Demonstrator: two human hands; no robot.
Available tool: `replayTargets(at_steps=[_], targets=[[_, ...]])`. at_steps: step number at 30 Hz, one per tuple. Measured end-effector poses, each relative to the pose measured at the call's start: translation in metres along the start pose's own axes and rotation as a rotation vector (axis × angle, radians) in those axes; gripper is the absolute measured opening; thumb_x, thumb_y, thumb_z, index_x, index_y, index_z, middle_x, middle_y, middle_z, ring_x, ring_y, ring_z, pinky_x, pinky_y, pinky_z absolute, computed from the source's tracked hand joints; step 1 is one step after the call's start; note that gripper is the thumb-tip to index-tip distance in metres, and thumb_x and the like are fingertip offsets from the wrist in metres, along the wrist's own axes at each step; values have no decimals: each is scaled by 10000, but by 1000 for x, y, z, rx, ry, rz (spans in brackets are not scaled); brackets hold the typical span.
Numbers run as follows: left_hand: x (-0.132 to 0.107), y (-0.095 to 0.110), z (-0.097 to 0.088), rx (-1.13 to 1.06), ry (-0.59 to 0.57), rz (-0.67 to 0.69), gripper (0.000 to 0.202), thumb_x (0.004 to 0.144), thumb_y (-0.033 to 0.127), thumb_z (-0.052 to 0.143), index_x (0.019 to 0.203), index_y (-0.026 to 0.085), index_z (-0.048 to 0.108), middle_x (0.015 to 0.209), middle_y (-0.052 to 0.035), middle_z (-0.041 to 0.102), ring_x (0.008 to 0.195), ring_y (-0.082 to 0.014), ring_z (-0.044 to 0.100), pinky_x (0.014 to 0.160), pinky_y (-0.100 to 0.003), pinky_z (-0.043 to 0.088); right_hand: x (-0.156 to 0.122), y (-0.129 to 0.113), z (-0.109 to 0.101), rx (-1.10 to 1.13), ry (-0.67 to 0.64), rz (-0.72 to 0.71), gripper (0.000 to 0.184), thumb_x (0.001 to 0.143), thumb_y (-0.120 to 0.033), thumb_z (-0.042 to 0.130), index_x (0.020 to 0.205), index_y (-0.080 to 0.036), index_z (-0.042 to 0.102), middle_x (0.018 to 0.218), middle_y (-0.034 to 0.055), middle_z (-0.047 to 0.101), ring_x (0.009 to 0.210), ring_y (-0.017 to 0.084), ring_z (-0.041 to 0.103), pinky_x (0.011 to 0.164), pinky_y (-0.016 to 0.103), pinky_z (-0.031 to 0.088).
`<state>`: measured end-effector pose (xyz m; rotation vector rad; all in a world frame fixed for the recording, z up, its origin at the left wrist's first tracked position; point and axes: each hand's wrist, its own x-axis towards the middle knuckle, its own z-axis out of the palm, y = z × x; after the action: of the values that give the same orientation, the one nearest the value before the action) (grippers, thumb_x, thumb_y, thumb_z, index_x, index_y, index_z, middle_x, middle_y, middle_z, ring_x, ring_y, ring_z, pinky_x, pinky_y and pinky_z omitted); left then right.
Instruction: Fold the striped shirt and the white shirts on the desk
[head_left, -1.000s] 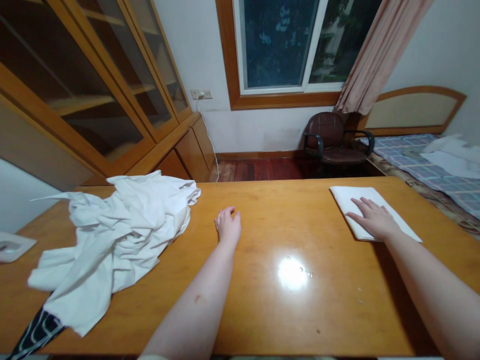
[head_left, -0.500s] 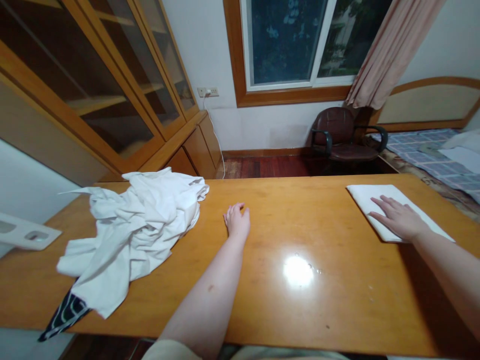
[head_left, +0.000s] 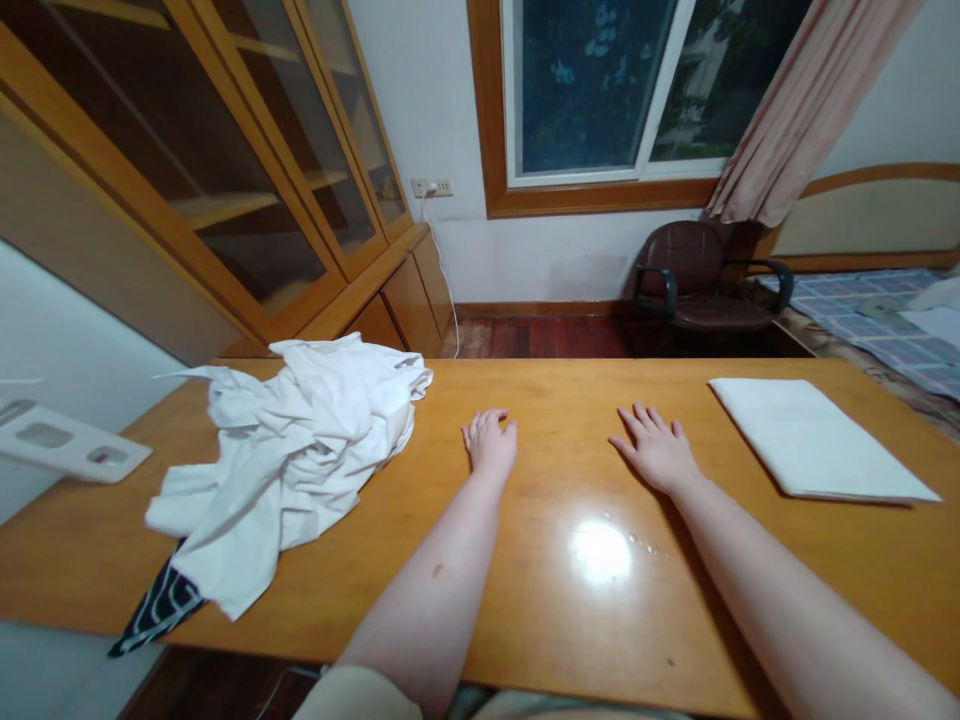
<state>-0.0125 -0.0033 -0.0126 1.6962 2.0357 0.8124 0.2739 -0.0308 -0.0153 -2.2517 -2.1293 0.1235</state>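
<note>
On the wooden table (head_left: 555,620), my left hand (head_left: 491,445) rests near the middle with its fingers loosely apart and nothing in them. My right hand (head_left: 656,450) is over the table to the right of it, fingers spread and holding nothing. A crumpled heap of white cloth (head_left: 315,430) lies to the left of my left hand, apart from it. From under its front corner a black cloth with white lines (head_left: 161,605) hangs over the table's near edge. A flat, folded white cloth (head_left: 817,440) lies at the right, clear of my right hand.
A white plastic piece with oval openings (head_left: 75,440) juts in at the left. Behind the table stand a glass-fronted wooden cabinet (head_left: 300,180), a brown armchair (head_left: 690,270) and a bed with a checked cover (head_left: 885,310). A white cord (head_left: 444,265) hangs from the wall socket.
My right hand has left the folded white cloth and moved left to the middle of the table. My left hand stays in about the same place. The view has shifted slightly.
</note>
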Motion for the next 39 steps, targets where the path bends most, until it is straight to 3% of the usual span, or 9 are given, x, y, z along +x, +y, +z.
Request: replayTargets(at_steps=[3,6,11,14,18,23,31,36,39], targets=[[1,0,1,-61,-3,-12,202,838,261,541,1003,256,658,1166,-32,660,1261,-245,456,1132,-507,147,-2,-24,9,4,39,108,709,888,-636,238,1467,-232,315,1534,105,258,1405,309,200,1094,570,158],[7,-5,-2,-234,39,-50,208,849,226,506,995,227,654,1116,-38,674,1107,-188,575,1078,-401,311,-2,-24,6,23,41,110,707,888,-636,241,1459,-229,331,1532,104,264,1403,303,205,1096,562,158],[15,-17,-47,-273,265,-53,246,874,224,442,1041,189,618,1086,-62,662,1047,-158,595,952,-278,435,0,-17,2,44,49,74,697,891,-623,263,1441,-208,368,1516,119,298,1390,308,237,1092,556,179],[13,-27,-82,43,492,32,287,853,237,504,1119,172,589,1261,-107,570,1219,-223,474,1070,-367,319,1,-17,3,46,53,65,697,888,-624,276,1437,-206,376,1511,120,309,1388,309,242,1090,553,184],[18,-53,-103,312,518,-161,584,742,233,654,1287,127,474,1384,-212,441,1278,-381,368,1017,-560,294,3,-15,4,43,50,55,690,888,-618,285,1435,-207,381,1512,115,308,1387,309,245,1089,551,184],[31,-78,-107,241,590,-262,212,846,221,493,1018,158,598,887,-118,667,963,-326,582,839,-526,421,4,-12,5,42,36,42,686,889,-613,286,1435,-210,380,1513,112,306,1389,309,242,1091,542,185],[19,-58,-115,22,931,-122,303,929,227,241,1102,117,464,1020,-154,596,1005,-217,584,869,-322,454,5,-12,6,57,33,44,692,886,-618,280,1436,-209,375,1515,121,297,1392,315,229,1091,550,170],[-9,-39,-86,-47,900,87,256,894,273,291,992,140,487,901,-133,593,896,-201,619,815,-295,497,5,-14,3,56,20,55,688,887,-609,291,1438,-205,372,1519,121,289,1393,314,227,1093,551,171],[-38,-13,-64,-68,771,209,260,891,313,325,954,179,539,875,-112,615,871,-196,629,809,-291,504,4,-15,1,51,18,49,689,888,-607,301,1438,-198,371,1517,126,293,1392,315,228,1093,551,171]])
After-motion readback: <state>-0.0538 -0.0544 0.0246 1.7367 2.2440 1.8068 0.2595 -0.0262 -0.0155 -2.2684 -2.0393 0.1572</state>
